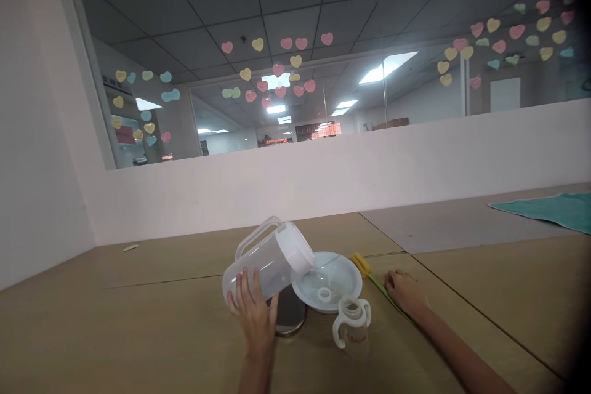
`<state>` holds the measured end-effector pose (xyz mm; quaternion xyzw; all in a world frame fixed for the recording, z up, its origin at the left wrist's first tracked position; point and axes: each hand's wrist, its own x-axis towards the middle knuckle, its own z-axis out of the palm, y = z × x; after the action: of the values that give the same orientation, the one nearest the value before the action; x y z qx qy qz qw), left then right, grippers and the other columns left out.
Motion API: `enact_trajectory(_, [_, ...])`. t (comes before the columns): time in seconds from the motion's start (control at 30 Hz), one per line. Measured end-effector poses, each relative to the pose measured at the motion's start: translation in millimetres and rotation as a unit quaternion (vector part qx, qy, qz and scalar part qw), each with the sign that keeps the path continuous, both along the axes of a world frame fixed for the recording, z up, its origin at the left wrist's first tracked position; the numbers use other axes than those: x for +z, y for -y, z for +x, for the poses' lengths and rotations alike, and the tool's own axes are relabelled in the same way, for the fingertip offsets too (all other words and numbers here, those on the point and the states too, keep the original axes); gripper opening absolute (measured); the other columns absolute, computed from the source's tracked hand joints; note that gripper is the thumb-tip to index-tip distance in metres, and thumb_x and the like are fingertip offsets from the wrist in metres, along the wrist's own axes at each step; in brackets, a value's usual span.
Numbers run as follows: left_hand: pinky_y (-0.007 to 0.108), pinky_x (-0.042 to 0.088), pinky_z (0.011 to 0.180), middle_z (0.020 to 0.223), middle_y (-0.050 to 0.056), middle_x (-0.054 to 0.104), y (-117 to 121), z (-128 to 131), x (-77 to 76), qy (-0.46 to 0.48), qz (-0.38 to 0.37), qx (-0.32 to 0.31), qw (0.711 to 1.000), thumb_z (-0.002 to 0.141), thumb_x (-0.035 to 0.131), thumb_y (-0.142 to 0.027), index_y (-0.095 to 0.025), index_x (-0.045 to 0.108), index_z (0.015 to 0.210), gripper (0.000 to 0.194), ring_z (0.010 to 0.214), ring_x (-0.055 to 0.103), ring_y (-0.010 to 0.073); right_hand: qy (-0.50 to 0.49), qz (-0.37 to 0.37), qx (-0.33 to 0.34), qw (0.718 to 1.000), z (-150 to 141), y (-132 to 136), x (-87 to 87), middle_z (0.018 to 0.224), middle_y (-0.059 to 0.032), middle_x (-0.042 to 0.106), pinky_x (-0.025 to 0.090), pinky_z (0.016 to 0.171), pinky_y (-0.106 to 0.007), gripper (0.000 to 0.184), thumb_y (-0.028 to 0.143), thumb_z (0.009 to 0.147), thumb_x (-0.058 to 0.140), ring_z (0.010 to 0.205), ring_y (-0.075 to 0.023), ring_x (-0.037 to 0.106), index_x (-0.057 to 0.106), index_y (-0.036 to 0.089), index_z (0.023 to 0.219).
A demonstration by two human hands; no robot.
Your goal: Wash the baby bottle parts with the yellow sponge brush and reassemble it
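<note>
On the worktop, a clear plastic pitcher tilts in the left hand, its grip spread around the light, slippery body. The moulded handle offers surer hold. The right hand lies curled beside a bottle brush.

pitcher: clear glossy plastic | dish: smooth white plastic | disc: dull metal | towel: matt cloth

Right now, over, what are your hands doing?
Left hand gripping tilted plastic pitcher toward white dish. Right hand on table beside bottle brush. Baby bottle by dish.
</note>
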<state>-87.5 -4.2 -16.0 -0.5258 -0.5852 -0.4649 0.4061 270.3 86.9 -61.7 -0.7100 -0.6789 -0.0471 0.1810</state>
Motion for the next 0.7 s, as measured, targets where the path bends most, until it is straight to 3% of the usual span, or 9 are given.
enact_trajectory(0.37, [0.057, 0.017, 0.108, 0.139, 0.021, 0.035, 2.6, 4.4, 3.3, 0.035, 0.003, -0.021, 0.999, 0.078, 0.058, -0.047, -0.012, 0.033, 0.136, 0.072, 0.130, 0.030, 0.0343, 0.005, -0.005, 0.008, 1.000, -1.6, 2.9, 4.3, 0.099, -0.0118, 0.063, 0.040, 0.077, -0.034, 0.031, 0.025, 0.088, 0.034, 0.096, -0.0252, 0.057, 0.063, 0.015, 0.090])
enact_trajectory(0.7, [0.054, 0.035, 0.099, 0.132, 0.024, 0.038, 5.0, 5.6, 9.4, 0.156, 0.013, -0.067, 0.985, 0.065, 0.067, -0.058, -0.009, 0.018, 0.141, 0.103, 0.124, 0.037, 0.0369, 0.008, -0.009, 0.003, 1.000, -3.0, 2.9, 4.5, 0.101, -0.0128, 0.062, 0.040, 0.076, -0.034, 0.030, 0.026, 0.088, 0.035, 0.098, -0.0262, 0.057, 0.063, 0.014, 0.091])
